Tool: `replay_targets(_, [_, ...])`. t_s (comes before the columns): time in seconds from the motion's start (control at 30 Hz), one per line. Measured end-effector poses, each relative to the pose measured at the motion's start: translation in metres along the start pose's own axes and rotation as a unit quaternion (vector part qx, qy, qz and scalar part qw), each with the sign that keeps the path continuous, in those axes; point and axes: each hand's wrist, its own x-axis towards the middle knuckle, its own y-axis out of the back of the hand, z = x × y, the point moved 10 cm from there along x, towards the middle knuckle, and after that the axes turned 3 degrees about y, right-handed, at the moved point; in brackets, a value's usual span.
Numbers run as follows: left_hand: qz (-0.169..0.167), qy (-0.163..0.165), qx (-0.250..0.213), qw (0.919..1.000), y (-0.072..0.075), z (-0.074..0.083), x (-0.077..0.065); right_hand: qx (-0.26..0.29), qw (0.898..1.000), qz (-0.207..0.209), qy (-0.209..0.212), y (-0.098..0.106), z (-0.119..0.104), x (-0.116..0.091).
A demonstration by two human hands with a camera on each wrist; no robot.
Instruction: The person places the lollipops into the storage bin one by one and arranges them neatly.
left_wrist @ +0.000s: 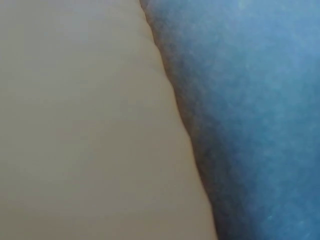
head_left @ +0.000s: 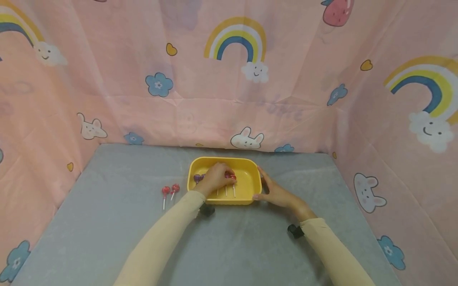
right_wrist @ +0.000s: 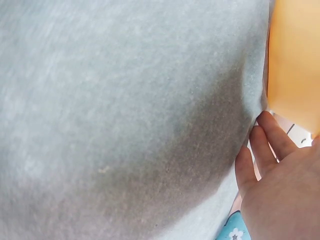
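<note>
A yellow box (head_left: 250,200) stands on the grey cloth, holding several lollipops. My left hand (head_left: 214,178) reaches inside it and pinches a red lollipop (head_left: 233,177) at its candy end. White sticks (head_left: 226,191) show below those fingers; some candy heads are hidden by the hand. A purple lollipop (head_left: 197,178) lies at the box's left end. My right hand (head_left: 279,194) rests against the box's right end, thumb at the front corner and fingers extended along the side. In the right wrist view, fingers (right_wrist: 262,150) of this hand are beside the yellow wall.
Two red lollipops (head_left: 165,190) lie on the grey cloth (head_left: 107,222) left of the box. A pink patterned curtain (head_left: 200,99) stands behind the table and along both sides. The left wrist view shows mostly blurred sleeve (left_wrist: 90,130) and cloth.
</note>
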Motion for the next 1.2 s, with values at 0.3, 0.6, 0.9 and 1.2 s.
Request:
replay_targets(0.3, [0.004,-0.007,0.007,0.9999,0.0001,0.0006,0.0008,0.0,1.0,0.001,0.011,-0.0002,0.0009,0.0019])
replay_targets(0.6, [0.005,-0.009,0.009,0.9999,0.0008,0.0015,0.0004,-0.004,1.0,0.001,0.016,0.0005,-0.001,0.0014])
replay_targets(0.9, [0.006,-0.014,0.009,0.9998,0.0013,0.0018,-0.0001,-0.003,1.0,0.001,0.018,0.0003,-0.0025,0.0008])
replay_targets(1.2, [-0.002,-0.004,-0.008,1.0,0.0003,-0.0001,0.0007,0.001,1.0,0.0,0.018,-0.0005,-0.0011,0.002])
